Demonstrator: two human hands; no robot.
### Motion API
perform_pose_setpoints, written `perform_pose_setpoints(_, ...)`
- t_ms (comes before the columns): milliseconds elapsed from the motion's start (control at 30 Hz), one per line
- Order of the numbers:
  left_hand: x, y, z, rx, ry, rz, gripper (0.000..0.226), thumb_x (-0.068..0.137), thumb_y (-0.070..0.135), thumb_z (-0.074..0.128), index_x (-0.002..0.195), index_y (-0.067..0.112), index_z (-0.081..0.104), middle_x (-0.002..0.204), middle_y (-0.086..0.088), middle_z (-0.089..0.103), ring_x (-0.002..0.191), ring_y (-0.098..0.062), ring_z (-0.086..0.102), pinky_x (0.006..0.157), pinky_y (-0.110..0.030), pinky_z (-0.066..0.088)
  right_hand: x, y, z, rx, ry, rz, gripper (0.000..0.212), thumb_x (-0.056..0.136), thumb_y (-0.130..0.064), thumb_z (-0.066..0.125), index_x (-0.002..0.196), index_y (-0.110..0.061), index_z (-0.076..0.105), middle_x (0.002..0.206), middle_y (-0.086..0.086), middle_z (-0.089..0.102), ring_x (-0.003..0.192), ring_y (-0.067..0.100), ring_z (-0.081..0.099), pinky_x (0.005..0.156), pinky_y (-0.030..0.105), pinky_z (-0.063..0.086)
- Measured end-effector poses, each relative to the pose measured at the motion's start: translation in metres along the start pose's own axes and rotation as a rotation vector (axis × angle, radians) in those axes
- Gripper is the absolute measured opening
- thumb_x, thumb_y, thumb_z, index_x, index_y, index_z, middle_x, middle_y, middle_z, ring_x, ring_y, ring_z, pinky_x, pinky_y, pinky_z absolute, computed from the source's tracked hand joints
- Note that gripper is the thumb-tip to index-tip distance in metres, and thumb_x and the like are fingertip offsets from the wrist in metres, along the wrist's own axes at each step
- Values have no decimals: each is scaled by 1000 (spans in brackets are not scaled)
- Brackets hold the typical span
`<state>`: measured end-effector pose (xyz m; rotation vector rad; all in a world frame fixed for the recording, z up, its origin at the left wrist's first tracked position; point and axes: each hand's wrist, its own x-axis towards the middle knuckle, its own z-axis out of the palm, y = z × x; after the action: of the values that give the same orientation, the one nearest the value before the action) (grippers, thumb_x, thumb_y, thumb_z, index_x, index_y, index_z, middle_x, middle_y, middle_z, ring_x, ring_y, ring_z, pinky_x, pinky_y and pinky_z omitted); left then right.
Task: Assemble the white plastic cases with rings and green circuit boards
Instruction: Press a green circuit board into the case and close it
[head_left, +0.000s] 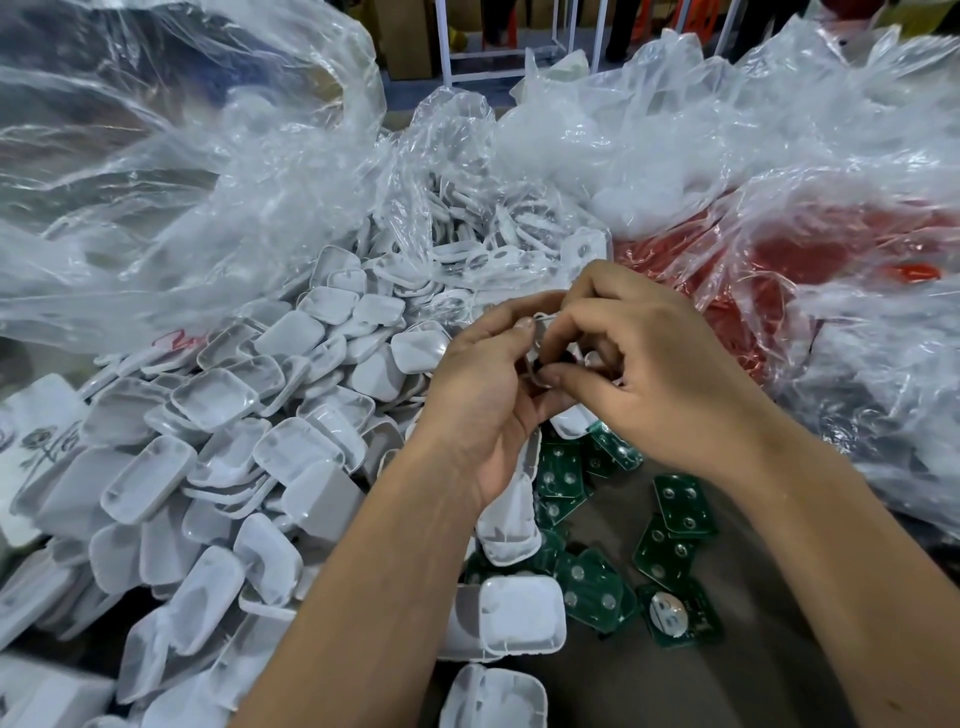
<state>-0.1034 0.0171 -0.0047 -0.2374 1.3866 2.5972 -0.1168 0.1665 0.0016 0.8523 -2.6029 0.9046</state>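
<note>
nearest the camera, loose white cases (522, 616) lie on the dark table (701, 675), and just beyond them a scatter of green boards (680, 506) sits beside and under the forearms. above these, both hands meet over the middle of the table. the left hand (480, 384) curls its fingers round a white case part (543, 325), thumb on its top edge. the right hand (639, 358) pinches at the same part with thumb and forefinger, and something small and dark shows between the fingertips, too hidden to name.

it looks like the fitting step: a ring or insert being seated into the case. whether it sits flush cannot be told. the next move likely calls for pressing it home evenly, then reaching down to the green boards for one to lay in.

to the left a big heap of white cases (218, 467) spills across the table. behind the hands, flat white ring-like pieces (483, 249) lie half inside a clear plastic bag (182, 182). to the right another clear bag covers something red (810, 260). farthest off, white frame legs (444, 41) and brown cartons stand on the floor.
</note>
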Motion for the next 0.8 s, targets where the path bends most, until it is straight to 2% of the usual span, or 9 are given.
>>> perform_pose_setpoints(167,2,-1,0,9,14,-5,32,111,7,38,124,3,66,97,-18,71,83,-26,73,75,-36,64,0,-1,-1,-2,-16,-35,16,86,-13,84,88,-22,71,89,-19,51,77,-7,51,68,7,35)
perform_pose_setpoints(267,3,-1,0,24,34,-3,31,110,6,38,119,4,68,96,-18,68,78,-23,71,73,-35,63,0,-1,-1,-5,-30,-67,17,85,-8,84,87,-19,72,79,-28,50,75,-9,53,67,8,36)
perform_pose_setpoints(367,3,-2,0,31,41,-3,31,109,4,38,116,4,68,93,-16,65,75,-21,68,74,-36,63,0,-1,-1,-4,-26,-87,18,83,-6,85,88,-18,72,79,-38,51,75,-10,53,68,7,37)
perform_pose_setpoints(433,3,-2,0,23,40,-5,30,109,4,38,119,2,67,88,-14,65,73,-19,68,74,-36,63,0,0,0,3,-2,-89,18,83,-8,85,92,-17,73,80,-33,53,75,-10,54,69,8,37)
perform_pose_setpoints(500,2,-1,1,6,31,-8,30,109,4,38,123,0,65,91,-15,69,74,-21,70,73,-35,64,0,2,2,-7,5,-71,15,86,-14,84,99,-17,77,90,-21,56,80,-3,57,72,12,39)
perform_pose_setpoints(567,2,0,1,-8,23,-9,31,110,4,38,125,-1,64,96,-17,72,76,-23,74,72,-34,65,0,3,2,-16,0,-59,14,89,-18,82,103,-17,80,95,-10,57,84,5,59,71,23,47)
perform_pose_setpoints(633,2,1,1,-15,18,-8,31,109,3,38,125,-1,64,96,-17,72,75,-22,74,71,-34,65,-1,3,2,-16,0,-66,12,90,-18,81,102,-16,81,96,-8,55,85,10,60,70,29,53)
perform_pose_setpoints(700,2,0,1,-12,19,-9,31,109,2,38,125,-1,64,95,-17,71,75,-22,74,70,-34,64,-1,2,2,-18,0,-74,9,89,-16,82,98,-16,80,95,-8,54,84,8,58,70,24,51)
perform_pose_setpoints(800,1,1,1,3,28,-11,30,109,3,38,124,0,65,92,-17,70,73,-22,72,65,-32,62,-1,3,3,-32,-13,-54,8,88,-16,83,94,-17,77,95,-9,54,82,4,55,70,13,40)
